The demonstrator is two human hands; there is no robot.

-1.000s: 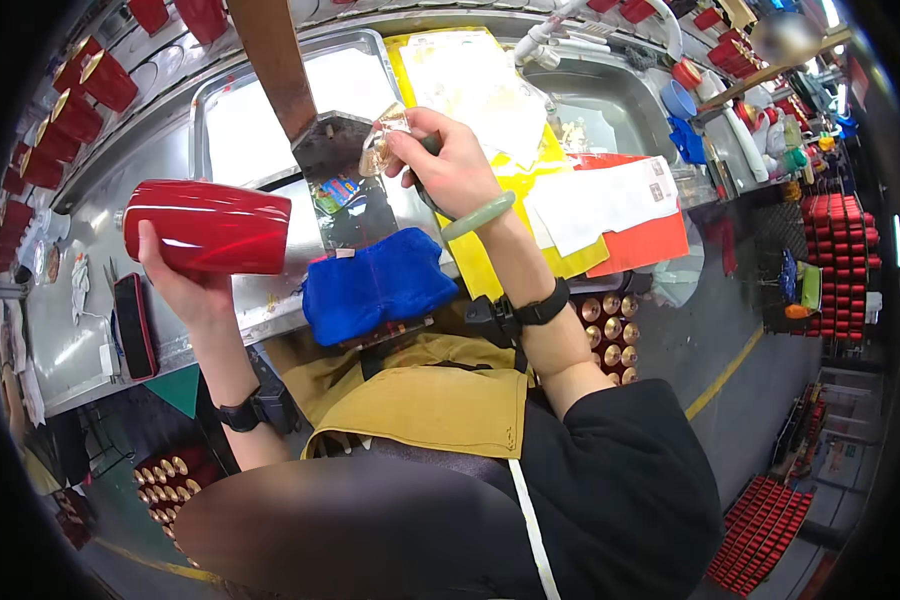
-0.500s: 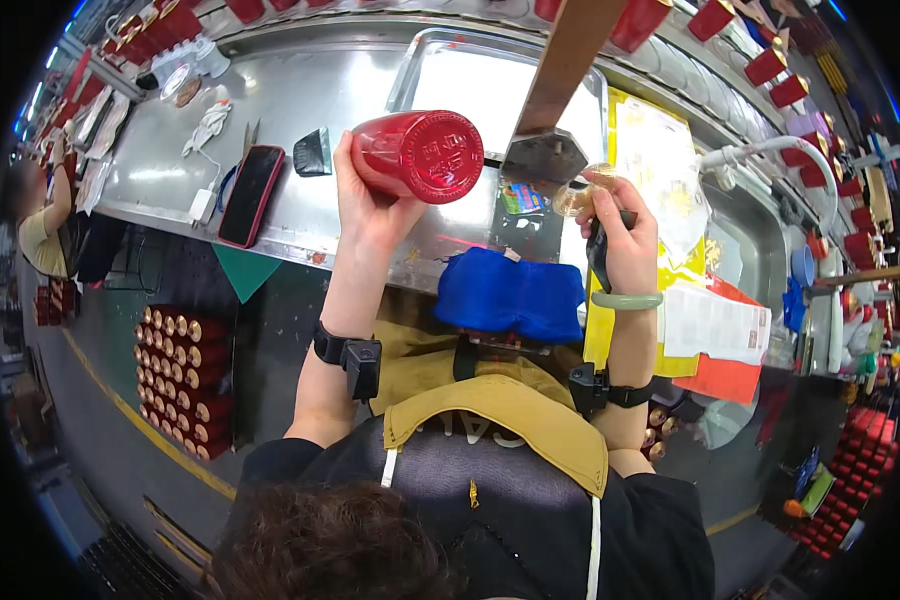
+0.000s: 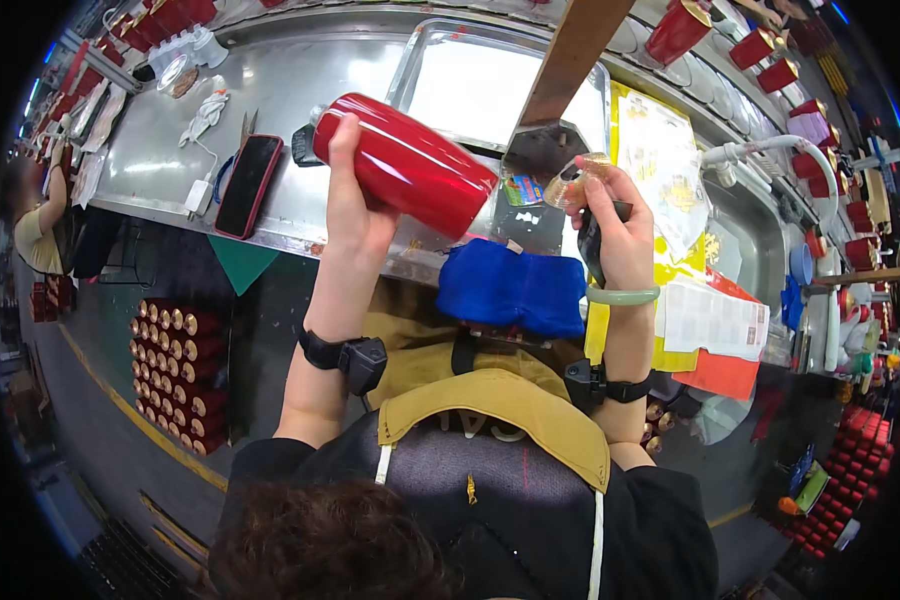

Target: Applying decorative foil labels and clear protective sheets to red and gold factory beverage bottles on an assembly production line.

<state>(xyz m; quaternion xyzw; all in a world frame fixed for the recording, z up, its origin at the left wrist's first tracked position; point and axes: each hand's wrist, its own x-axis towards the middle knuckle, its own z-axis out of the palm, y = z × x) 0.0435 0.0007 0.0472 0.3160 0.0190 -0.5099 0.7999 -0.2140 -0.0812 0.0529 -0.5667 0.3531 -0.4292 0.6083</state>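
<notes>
My left hand (image 3: 358, 210) is wrapped round a glossy red bottle (image 3: 410, 160) above the bench's front edge. The bottle lies tilted, one end up to the left and the other down to the right. My right hand (image 3: 622, 240) is closed, pinching a curled, see-through gold-patterned film (image 3: 570, 188) at the fingertips. A black-handled tool (image 3: 592, 245) is also tucked in that hand; its kind I cannot make out. Just below the bottle's lower end sits a blue cloth-covered pad (image 3: 513, 290).
A phone (image 3: 249, 187) and scissors (image 3: 248, 125) lie on the metal bench to the left. A brown upright post (image 3: 560, 75) rises ahead, beside a metal tray (image 3: 402, 85). On the right are yellow sheets (image 3: 677, 262) and a sink (image 3: 760, 240). A co-worker (image 3: 40, 220) stands far left.
My left hand has turned the red bottle, so its side now shows instead of its embossed base. The gold-patterned film has shifted slightly in my right fingers.
</notes>
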